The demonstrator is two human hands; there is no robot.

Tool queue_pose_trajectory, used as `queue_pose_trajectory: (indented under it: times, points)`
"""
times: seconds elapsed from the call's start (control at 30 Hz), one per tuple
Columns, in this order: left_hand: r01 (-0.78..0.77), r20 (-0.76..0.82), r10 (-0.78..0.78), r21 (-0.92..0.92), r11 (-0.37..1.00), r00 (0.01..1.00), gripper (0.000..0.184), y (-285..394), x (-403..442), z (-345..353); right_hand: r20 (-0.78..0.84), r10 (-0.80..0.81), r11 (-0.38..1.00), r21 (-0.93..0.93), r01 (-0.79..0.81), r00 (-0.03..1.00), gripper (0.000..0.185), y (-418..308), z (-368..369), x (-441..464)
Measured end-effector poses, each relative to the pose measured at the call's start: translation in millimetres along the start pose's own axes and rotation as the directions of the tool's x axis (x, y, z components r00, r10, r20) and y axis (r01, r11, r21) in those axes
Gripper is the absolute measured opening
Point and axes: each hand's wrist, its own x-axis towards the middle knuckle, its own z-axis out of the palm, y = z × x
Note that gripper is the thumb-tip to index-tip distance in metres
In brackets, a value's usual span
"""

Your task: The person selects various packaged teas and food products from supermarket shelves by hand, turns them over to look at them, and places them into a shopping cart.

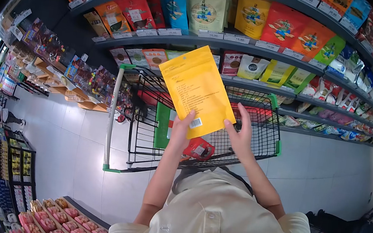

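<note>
The left hand [181, 129] and right hand [240, 134] grip the lower sides of a yellow pouch [196, 87], held tilted above a shopping cart [112, 121]. A red packet [201, 149] lies in the cart; stocked shelves [185, 38] stand beyond.

Single head view, facing forward and down, yellow pouch [198, 92] near.
</note>
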Motion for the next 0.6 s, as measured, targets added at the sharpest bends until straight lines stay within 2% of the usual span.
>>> queue_pose_trajectory:
  times: [0.03,0.07,0.17,0.5,0.57,0.6]
  points:
    - [-0.01,-0.018,0.01,0.008,1.0,1.0,0.033,-5.0,0.0,5.4,0.081,0.173,0.95,0.248,-0.188,0.982,0.038,7.8,-10.2,6.3]
    - [-0.02,-0.035,0.021,0.017,1.0,0.999,0.033,-10.2,-0.7,10.7,0.199,0.317,0.806,0.459,-0.374,0.927,0.037,14.3,-17.8,9.2]
    - [-0.031,-0.06,0.031,0.007,1.0,0.998,0.033,-22.0,-3.7,30.5,0.306,0.307,0.748,0.508,-0.427,0.901,0.031,30.7,-32.4,13.6]
    - [-0.057,-0.182,0.055,-0.008,0.998,0.982,0.035,-66.8,-16.6,38.0,0.5,0.281,0.755,0.411,-0.51,0.819,0.022,60.0,-56.8,16.0]
    - [-0.098,-0.204,0.095,-0.005,0.995,0.974,0.036,-74.9,-18.7,37.1,0.531,0.314,0.727,0.4,-0.559,0.787,0.02,60.9,-58.2,15.2]
    - [-0.076,-0.244,0.066,-0.031,0.997,0.968,0.037,-77.4,-19.8,35.6,0.544,0.329,0.712,0.394,-0.581,0.772,0.019,61.5,-58.6,14.7]
